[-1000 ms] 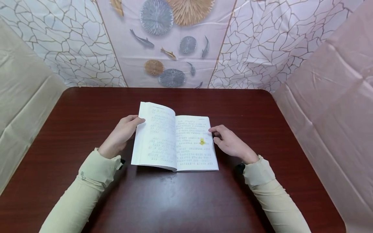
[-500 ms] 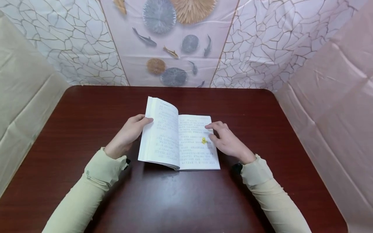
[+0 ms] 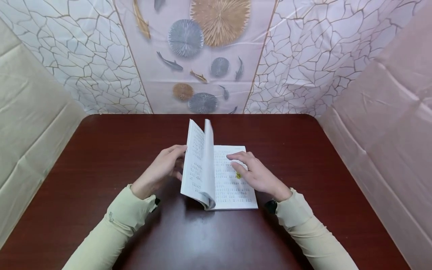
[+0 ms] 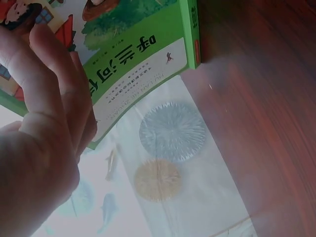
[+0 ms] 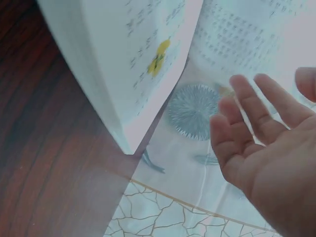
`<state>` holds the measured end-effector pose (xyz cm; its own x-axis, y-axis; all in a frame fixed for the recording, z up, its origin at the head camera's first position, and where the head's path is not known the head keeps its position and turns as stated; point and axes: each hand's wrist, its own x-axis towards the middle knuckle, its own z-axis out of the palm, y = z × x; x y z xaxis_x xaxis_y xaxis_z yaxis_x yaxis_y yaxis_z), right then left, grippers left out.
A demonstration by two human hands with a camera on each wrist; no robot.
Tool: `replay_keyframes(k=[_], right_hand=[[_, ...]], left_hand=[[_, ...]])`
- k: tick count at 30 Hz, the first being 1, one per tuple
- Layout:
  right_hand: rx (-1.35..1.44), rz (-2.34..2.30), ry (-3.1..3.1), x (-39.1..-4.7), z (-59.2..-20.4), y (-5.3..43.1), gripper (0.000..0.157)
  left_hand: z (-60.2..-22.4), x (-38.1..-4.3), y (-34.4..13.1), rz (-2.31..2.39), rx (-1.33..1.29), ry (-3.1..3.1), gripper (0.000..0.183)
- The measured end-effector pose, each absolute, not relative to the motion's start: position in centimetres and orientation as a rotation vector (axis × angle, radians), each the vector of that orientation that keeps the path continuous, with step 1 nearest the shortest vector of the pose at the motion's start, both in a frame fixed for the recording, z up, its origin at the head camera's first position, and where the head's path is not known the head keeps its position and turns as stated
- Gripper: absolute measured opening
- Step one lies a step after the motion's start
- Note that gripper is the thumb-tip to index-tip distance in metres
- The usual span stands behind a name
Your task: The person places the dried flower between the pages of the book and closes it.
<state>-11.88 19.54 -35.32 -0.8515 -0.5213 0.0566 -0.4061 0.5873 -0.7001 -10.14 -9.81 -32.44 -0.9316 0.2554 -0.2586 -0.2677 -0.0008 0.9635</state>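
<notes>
An open book (image 3: 233,191) stands partly raised on the dark table, its left half tilted steeply up and some pages curling over toward the right. My left hand (image 3: 160,170) is at the raised left edge. In the left wrist view its extended fingers (image 4: 59,74) lie against the green illustrated cover (image 4: 133,64), which carries printed characters. My right hand (image 3: 258,172) is over the right page with fingers loosely bent and nothing gripped. A small yellow mark (image 5: 159,58) shows among the print on that page, partly beside my right thumb in the head view.
The dark reddish-brown table (image 3: 114,150) has a glossy surface. Behind it hangs a patterned cloth (image 3: 209,75) with fish and round motifs. Pale padded panels (image 3: 378,123) rise at both sides.
My left hand has moved right, tilting the book's left half upright; its thumb has left the page face and some pages have swung rightward. My right hand has slid left over the right page.
</notes>
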Motion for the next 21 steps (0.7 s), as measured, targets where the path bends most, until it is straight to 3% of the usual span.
replay_keyframes(k=[9,21], right_hand=[[-0.622,-1.457,2.422,-11.6,-34.7,19.7,0.053],[-0.489,-1.487,2.468,-11.9,-34.8,19.9,0.061]], left_hand=[[-32.5,-9.6,-8.7,1.978,0.118,1.853,0.044],[-33.0,-9.2,-7.9,1.824,0.257,1.874,0.037]])
